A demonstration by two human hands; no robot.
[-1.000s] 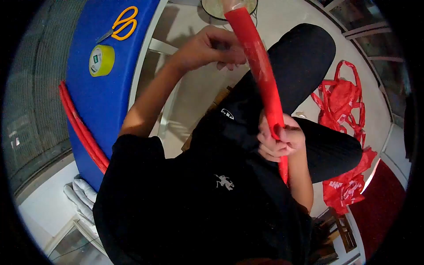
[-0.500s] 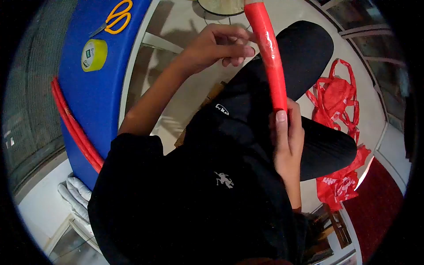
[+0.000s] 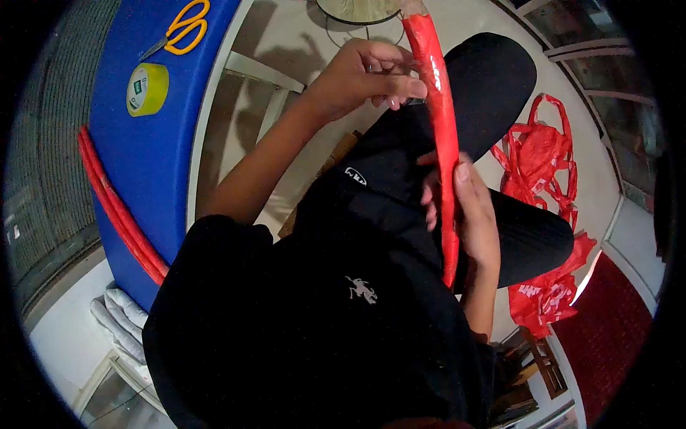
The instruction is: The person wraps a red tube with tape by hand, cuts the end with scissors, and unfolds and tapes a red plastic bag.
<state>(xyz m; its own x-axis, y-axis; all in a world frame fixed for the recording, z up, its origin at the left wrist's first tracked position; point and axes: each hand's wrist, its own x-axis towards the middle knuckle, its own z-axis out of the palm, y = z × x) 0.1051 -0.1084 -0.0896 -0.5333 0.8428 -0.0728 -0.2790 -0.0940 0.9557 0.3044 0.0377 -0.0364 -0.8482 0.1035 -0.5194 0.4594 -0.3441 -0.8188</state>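
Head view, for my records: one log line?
right hand around red tube | left hand by its upper part | scissors, tape roll on blue surface

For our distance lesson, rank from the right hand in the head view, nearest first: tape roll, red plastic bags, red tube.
1. Red tube: touching the right hand.
2. Red plastic bags: right, on the floor.
3. Tape roll: left, on the blue surface.

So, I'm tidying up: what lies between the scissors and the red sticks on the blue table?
A roll of yellow tape lies between the scissors and the red sticks, as the head view shows.
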